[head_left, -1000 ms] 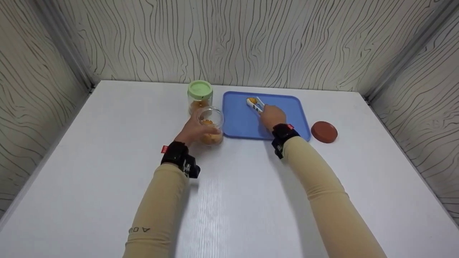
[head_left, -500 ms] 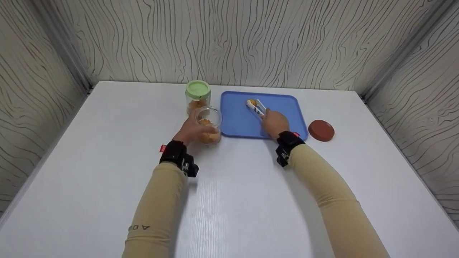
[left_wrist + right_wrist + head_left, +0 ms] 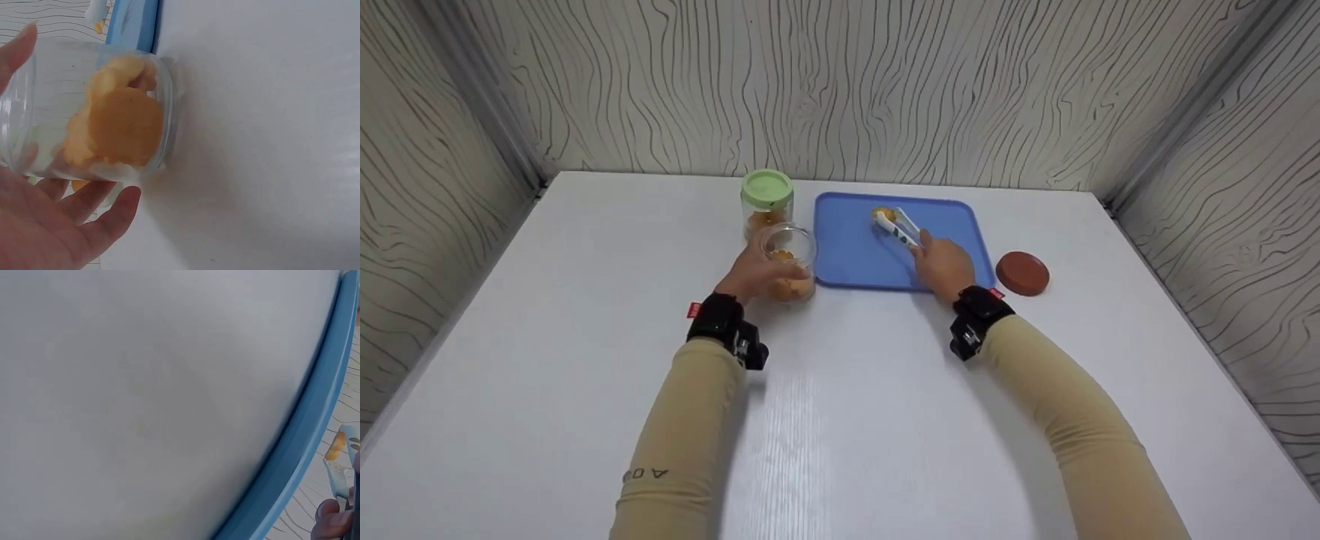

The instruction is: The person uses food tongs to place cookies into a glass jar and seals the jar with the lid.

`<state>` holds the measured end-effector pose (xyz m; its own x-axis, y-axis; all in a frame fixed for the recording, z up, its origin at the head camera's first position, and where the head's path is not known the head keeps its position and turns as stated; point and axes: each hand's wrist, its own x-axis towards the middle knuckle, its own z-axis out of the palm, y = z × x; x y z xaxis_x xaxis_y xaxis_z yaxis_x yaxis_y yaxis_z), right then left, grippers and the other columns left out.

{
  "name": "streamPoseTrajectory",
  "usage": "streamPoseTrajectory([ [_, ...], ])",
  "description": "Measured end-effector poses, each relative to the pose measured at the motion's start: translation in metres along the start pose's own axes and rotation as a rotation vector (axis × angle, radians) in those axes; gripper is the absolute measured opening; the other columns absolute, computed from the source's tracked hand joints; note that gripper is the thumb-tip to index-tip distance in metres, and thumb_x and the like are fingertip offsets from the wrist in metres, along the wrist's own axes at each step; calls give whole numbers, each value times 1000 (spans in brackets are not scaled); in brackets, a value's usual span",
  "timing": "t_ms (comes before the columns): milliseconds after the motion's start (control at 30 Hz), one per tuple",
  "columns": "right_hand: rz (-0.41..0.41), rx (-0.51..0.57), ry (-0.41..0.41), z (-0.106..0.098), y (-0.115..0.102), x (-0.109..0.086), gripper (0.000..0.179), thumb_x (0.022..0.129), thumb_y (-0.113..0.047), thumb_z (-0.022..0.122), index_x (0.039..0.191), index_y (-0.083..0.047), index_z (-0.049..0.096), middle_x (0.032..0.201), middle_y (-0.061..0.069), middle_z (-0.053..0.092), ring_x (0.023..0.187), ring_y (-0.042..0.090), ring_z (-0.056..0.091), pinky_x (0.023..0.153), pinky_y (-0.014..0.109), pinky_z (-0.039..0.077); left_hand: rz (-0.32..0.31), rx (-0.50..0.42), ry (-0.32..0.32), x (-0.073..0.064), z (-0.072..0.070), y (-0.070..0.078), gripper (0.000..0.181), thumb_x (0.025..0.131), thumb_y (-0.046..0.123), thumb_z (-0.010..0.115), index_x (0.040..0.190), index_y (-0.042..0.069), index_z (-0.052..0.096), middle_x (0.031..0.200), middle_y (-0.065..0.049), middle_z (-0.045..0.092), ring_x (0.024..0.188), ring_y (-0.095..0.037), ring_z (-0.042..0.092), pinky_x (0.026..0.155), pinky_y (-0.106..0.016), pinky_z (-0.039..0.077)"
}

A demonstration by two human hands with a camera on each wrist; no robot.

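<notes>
In the head view my left hand [image 3: 755, 271] grips a clear lidless glass jar [image 3: 800, 255] by its side. Several orange-brown cookies [image 3: 126, 126] lie in the bottom of that jar in the left wrist view. My right hand [image 3: 946, 264] holds white tongs [image 3: 898, 230] over the far part of a blue tray [image 3: 855, 262]. A small orange cookie [image 3: 883, 214] is at the tongs' tips; in the right wrist view a cookie [image 3: 336, 446] shows between the two arms. Whether it touches the tray is hard to tell. Parts of the right hand's fingers are hidden.
Behind the left hand stands a second jar with a green lid [image 3: 767, 189], brown pieces inside. A round red-brown lid [image 3: 1023, 273] lies right of the tray on the white table [image 3: 840, 420]. Patterned panels [image 3: 855, 90] enclose the back and sides.
The head view has shifted slightly, so the scene sits farther left. My right hand and wrist have swung a little right and toward me, the tongs' tips staying over the tray. The left hand keeps its grip.
</notes>
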<state>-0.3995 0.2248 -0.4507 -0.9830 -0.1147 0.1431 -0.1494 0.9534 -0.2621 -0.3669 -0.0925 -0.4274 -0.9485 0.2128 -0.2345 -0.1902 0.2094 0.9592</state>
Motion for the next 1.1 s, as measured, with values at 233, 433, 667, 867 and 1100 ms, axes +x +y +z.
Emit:
streamPoseTrajectory([
  [233,-2,34,21,-6,-1,-9,54,104,-30,48,146,3,47,109,35,67,86,45,66,73,57,51,6,1,23,1,1,0,95,80,14,82,157,14,25,161,-12,29,145,-28,29,122,-45,22],
  [433,6,30,2,-7,-1,-15,55,104,-32,47,147,1,46,111,34,67,87,44,65,76,56,52,-4,14,24,1,1,1,96,81,14,81,157,14,23,161,-13,28,145,-28,29,122,-44,22],
  [667,-23,30,2,-9,0,-21,55,105,-32,47,148,2,45,107,34,67,84,43,65,75,56,52,-5,16,10,-1,1,3,96,82,15,81,158,15,22,162,-11,28,146,-28,28,122,-45,21],
  [867,-27,41,11,-9,0,-26,55,105,-31,47,148,3,45,99,31,68,74,36,58,71,51,50,-7,12,1,-2,0,3,99,81,15,81,159,15,20,165,-15,20,150,-30,21,123,-46,19],
  [1100,-15,25,2,-11,-2,-32,55,105,-31,47,148,2,44,100,31,69,75,37,60,72,51,51,-21,24,-2,-2,1,2,103,81,16,81,161,16,15,166,-18,16,151,-32,20,123,-46,21],
])
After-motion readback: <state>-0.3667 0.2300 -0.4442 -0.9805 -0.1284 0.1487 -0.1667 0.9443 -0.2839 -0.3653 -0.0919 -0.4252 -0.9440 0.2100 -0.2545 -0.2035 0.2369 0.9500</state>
